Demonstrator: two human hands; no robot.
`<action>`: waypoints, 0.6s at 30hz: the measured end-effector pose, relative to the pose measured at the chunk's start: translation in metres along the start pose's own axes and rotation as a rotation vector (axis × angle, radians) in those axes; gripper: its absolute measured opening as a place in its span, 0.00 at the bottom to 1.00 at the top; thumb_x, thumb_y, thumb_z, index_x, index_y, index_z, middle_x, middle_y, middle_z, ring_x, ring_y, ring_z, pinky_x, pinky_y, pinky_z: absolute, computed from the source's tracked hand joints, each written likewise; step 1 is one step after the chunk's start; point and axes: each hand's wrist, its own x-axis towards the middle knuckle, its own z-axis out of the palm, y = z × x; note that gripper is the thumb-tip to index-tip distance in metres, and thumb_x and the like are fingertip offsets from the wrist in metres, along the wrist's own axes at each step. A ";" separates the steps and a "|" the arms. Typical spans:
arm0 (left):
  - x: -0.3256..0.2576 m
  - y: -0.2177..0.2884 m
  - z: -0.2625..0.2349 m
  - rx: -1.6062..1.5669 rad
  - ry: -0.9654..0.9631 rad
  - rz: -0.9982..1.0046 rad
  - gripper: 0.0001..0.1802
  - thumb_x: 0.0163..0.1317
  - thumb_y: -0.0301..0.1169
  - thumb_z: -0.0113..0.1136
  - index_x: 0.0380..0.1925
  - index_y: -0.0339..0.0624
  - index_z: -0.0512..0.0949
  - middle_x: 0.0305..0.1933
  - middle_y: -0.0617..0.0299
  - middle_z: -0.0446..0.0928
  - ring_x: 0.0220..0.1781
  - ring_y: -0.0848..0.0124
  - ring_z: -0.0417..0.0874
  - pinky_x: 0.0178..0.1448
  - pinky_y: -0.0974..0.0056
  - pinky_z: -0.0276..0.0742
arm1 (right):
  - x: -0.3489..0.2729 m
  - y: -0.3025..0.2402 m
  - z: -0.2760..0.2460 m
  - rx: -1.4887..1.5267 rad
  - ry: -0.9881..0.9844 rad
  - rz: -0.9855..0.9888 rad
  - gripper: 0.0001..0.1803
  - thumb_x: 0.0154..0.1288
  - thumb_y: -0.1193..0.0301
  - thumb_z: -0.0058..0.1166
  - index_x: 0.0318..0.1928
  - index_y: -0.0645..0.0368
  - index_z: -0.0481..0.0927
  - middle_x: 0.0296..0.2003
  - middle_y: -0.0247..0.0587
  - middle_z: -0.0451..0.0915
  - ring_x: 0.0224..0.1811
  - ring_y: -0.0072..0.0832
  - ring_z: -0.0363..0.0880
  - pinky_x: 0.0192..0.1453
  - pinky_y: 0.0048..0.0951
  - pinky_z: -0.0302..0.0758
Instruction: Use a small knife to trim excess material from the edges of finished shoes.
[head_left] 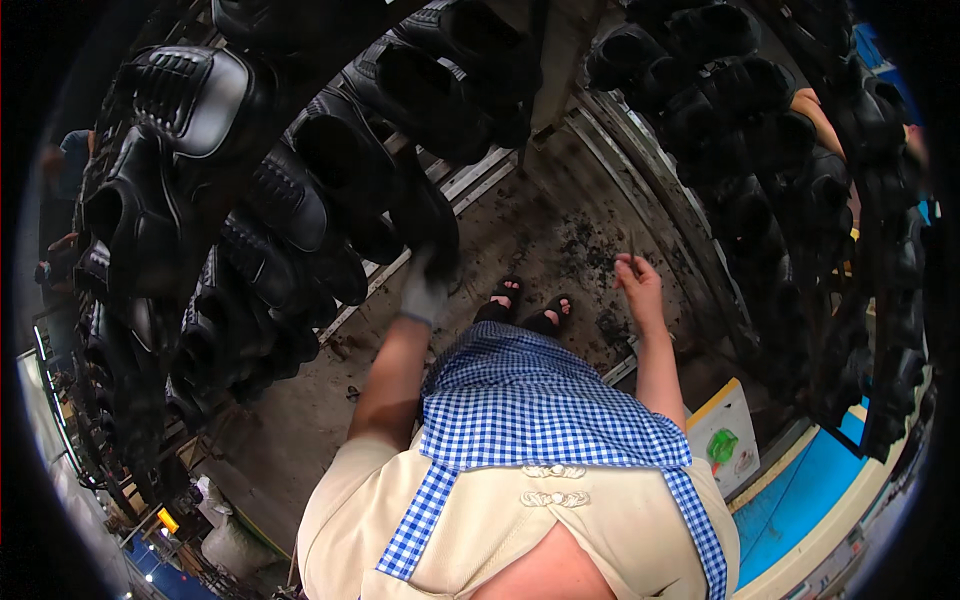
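Observation:
My left hand (pixel 424 296), in a light grey glove, reaches to the lower end of a black shoe (pixel 425 215) at the edge of the left rack. Motion smears its fingers, and whether they grip the shoe cannot be made out. My right hand (pixel 641 290) is bare and raised over the floor to the right, apart from the shoes. Thumb and fingers are pinched on a thin dark object (pixel 632 246) that points upward; its kind is too small to tell. More black lace-up shoes (pixel 285 195) sit in slanting rows on the left.
Another rack of black shoes (pixel 745 150) rises at the right, with a person's arm (pixel 820 122) behind it. Metal rails (pixel 640 165) frame the dirty floor (pixel 560 215), strewn with dark scraps. A white board with a green item (pixel 722 445) stands beside a blue surface (pixel 800 490).

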 end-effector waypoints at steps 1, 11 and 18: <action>0.016 0.002 0.015 0.003 -0.001 -0.014 0.27 0.66 0.33 0.58 0.63 0.39 0.66 0.67 0.52 0.66 0.64 0.57 0.72 0.67 0.55 0.72 | -0.003 0.003 0.002 -0.002 0.014 0.004 0.13 0.67 0.68 0.59 0.46 0.65 0.79 0.31 0.30 0.78 0.28 0.18 0.74 0.36 0.22 0.72; 0.069 0.001 0.115 1.713 -0.045 0.859 0.35 0.61 0.53 0.60 0.60 0.42 0.70 0.59 0.48 0.73 0.61 0.52 0.72 0.67 0.54 0.66 | -0.054 0.001 -0.026 0.208 0.229 0.232 0.18 0.74 0.58 0.47 0.43 0.61 0.80 0.19 0.29 0.73 0.16 0.13 0.63 0.19 0.17 0.56; 0.121 0.024 0.178 2.440 -0.021 0.644 0.33 0.64 0.57 0.46 0.59 0.46 0.71 0.64 0.45 0.69 0.66 0.47 0.68 0.68 0.48 0.63 | -0.050 -0.010 -0.037 1.001 0.144 0.179 0.17 0.74 0.61 0.45 0.46 0.61 0.78 0.28 0.33 0.76 0.22 0.19 0.67 0.18 0.19 0.58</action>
